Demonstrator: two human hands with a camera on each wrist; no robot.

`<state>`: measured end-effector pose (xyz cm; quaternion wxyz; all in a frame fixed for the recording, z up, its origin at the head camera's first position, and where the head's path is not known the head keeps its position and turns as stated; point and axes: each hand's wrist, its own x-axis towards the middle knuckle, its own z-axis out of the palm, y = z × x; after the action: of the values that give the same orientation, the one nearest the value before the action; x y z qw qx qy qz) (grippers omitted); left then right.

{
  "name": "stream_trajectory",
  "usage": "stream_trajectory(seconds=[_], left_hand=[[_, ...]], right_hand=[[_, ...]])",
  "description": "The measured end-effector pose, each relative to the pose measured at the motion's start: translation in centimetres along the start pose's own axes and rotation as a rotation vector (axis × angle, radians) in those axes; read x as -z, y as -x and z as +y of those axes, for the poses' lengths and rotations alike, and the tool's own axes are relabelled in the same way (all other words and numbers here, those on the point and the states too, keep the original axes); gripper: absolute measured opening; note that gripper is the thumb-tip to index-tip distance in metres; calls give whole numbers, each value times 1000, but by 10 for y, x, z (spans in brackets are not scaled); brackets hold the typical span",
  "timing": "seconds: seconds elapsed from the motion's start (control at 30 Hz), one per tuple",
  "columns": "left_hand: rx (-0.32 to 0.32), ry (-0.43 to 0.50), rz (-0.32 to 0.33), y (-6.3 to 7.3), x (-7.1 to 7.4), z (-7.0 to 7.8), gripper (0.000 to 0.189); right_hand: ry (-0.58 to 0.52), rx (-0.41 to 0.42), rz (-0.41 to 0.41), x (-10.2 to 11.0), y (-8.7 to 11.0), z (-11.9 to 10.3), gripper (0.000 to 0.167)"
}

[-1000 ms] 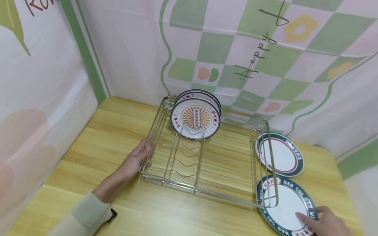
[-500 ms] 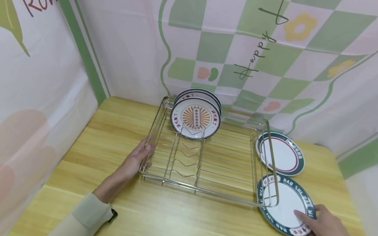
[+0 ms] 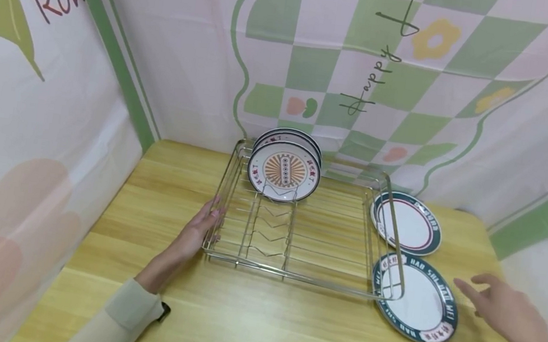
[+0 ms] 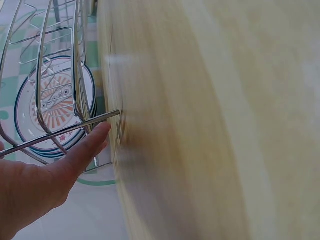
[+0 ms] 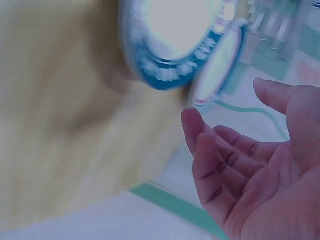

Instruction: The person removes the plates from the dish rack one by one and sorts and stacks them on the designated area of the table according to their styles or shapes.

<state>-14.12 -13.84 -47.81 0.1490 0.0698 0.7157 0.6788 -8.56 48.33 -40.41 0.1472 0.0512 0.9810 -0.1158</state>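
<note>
My left hand [image 3: 197,231] holds the left side of a wire dish rack [image 3: 287,277]; in the left wrist view the thumb [image 4: 87,150] lies along its lower bar and the other fingers are mostly hidden. Several small white plates with dark rims and an orange sunburst, the front plate [image 3: 284,172] showing fully, stand upright at the rack's back left. My right hand [image 3: 504,307] is in the air, holding nothing, just right of a green-rimmed plate [image 3: 414,300] that lies partly beneath the rack's right end. In the right wrist view its fingers [image 5: 215,175] are loosely bent, apart from the plate.
Behind that plate lies another green-rimmed plate [image 3: 407,223] with a red inner ring, on the wooden table [image 3: 256,327]. A printed cloth [image 3: 195,60] hangs along the table's back and sides. Several wire slots [image 3: 269,232] run down the rack's left part.
My right hand has let go of the front green-rimmed plate and moved away to the right and up. That plate slid slightly left before the release. The left hand and rack have stayed put.
</note>
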Motion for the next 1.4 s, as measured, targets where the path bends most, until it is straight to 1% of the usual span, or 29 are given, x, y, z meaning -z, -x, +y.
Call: stream_trajectory(seconds=[0.17, 0.33, 0.47, 0.63, 0.73, 0.83, 1.1, 1.27, 1.4], left_hand=[[1, 13, -5, 0, 0, 0, 61], [3, 20, -12, 0, 0, -1, 62], [1, 16, -6, 0, 1, -1, 62], [-1, 14, 0, 0, 1, -2, 62], [-6, 16, 2, 0, 1, -3, 62], [-4, 18, 7, 0, 0, -3, 61], [0, 26, 2, -1, 0, -2, 62], [-1, 36, -6, -1, 1, -1, 62], [-3, 38, -12, -1, 1, -2, 61]], right_hand=[[-7, 64, 75, 28, -2, -23, 80], [1, 141, 150, 49, -4, -53, 71], [28, 207, 228, 61, -10, -82, 64], [39, 309, 283, 76, -23, -123, 54], [43, 364, 294, 84, -31, -148, 50], [41, 403, 288, 92, -38, -172, 50], [76, 536, 284, 110, -62, -225, 43], [99, 606, 245, 114, -78, -253, 41], [105, 628, 197, 110, -91, -273, 41]])
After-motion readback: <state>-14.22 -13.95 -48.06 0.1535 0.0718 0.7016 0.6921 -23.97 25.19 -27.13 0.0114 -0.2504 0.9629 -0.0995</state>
